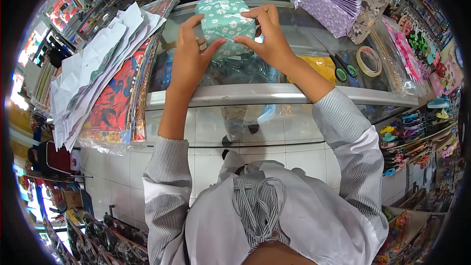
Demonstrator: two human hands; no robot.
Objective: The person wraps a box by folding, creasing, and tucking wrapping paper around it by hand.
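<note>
A box wrapped in green daisy-print paper (223, 17) is held at the far side of the glass counter. My left hand (192, 44) grips its left side, with the thumb pressed on the near edge. On the right, my right hand (267, 34) has its fingers over the top corner and its thumb at the same near edge, close to the left thumb. Both hands are closed around the box; its underside is hidden. To the right of my right hand lie scissors with green and black handles (345, 67) and a roll of tape (368, 61).
A glass counter (206, 95) with a metal front edge spans the view. Crumpled white papers (93, 66) lie on plastic-sleeved wrapping sheets (115, 98) at left. A pleated purple floral package (331, 10) stands at back right. Racks of small goods (412, 137) line the right.
</note>
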